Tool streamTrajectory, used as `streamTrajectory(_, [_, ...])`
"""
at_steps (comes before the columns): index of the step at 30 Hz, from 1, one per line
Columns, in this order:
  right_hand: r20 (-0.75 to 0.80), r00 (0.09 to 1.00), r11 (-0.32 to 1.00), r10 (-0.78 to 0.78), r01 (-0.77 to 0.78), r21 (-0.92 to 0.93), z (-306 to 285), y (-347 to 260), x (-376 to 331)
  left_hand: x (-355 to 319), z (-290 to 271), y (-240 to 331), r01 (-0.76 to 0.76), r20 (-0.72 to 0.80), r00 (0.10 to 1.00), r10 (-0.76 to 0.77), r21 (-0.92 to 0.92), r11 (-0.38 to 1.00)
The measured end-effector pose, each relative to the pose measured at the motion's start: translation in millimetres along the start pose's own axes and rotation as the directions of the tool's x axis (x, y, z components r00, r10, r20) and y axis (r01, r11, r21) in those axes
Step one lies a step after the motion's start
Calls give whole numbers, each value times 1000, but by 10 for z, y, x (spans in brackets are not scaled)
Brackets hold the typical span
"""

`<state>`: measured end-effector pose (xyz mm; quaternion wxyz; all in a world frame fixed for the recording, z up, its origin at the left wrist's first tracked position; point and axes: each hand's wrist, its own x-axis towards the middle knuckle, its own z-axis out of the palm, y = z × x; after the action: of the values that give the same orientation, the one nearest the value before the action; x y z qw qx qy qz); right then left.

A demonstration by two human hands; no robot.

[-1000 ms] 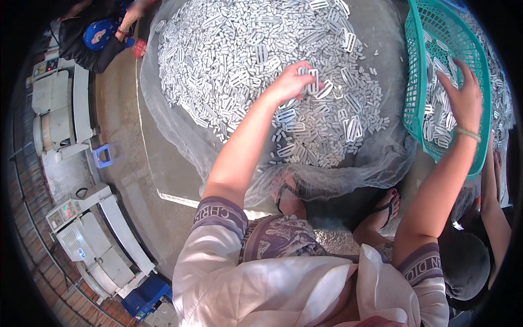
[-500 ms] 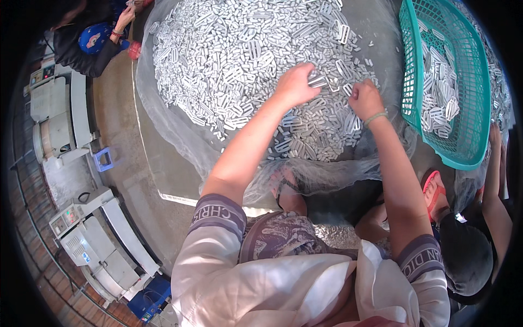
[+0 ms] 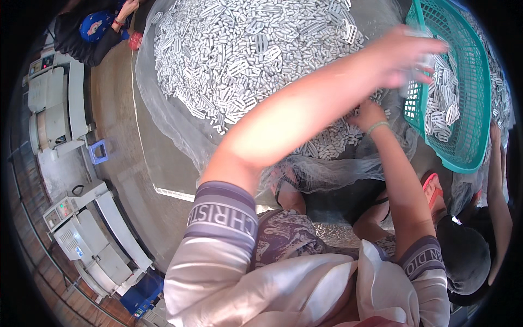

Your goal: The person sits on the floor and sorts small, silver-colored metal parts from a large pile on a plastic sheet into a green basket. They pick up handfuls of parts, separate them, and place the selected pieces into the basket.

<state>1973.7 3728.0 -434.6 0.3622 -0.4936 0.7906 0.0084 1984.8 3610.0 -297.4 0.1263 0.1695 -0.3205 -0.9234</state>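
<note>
A heap of small silvery metal pieces (image 3: 218,60) covers the table, slotted slider buckles (image 3: 261,43) mixed among little pellet-like bits. My left hand (image 3: 400,57) is stretched across it to the rim of the green plastic basket (image 3: 474,136). Its fingers are apart and smeared by motion; a blurred greyish patch shows beneath them. Inside the basket lie several slider buckles (image 3: 441,120). My right hand (image 3: 371,115), with a pale band at the wrist, stays at the right edge of the heap. Its fingers are curled in, and what they hold is hidden.
A translucent mesh sheet (image 3: 338,173) lies under the heap and hangs over the table's near edge. Another person's hand (image 3: 128,8) shows at the upper left, and another person in a dark cap (image 3: 466,256) sits at the right. Grey machines (image 3: 98,240) stand at the left.
My left hand has swung from the heap rightward to the basket, its fingers spreading. My right hand has shifted slightly down and remains at the heap.
</note>
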Motion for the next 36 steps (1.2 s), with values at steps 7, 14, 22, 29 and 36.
streamTrajectory(7, [-175, 961, 840, -213, 271, 470, -198, 489, 176, 349, -85, 115, -207, -19, 977, 214, 188, 960])
streamTrajectory(14, [183, 979, -49, -94, -188, 981, -147, 367, 71, -309, -1463, -770, -316, 402, 911, 89, 821, -476])
streamTrajectory(22, [-93, 990, 986, 105, -91, 142, -120, 49, 58, -380, -1506, -412, -118, 184, 978, 102, 879, -462])
streamTrajectory(29, [-43, 995, 985, 94, -87, 146, -173, 118, 34, -340, -1274, -522, -81, 7, 991, -132, 823, -561])
streamTrajectory(36, [-21, 998, 979, -61, 64, 196, -46, 255, 54, -639, -1355, -65, 232, -251, 963, -97, 958, -168])
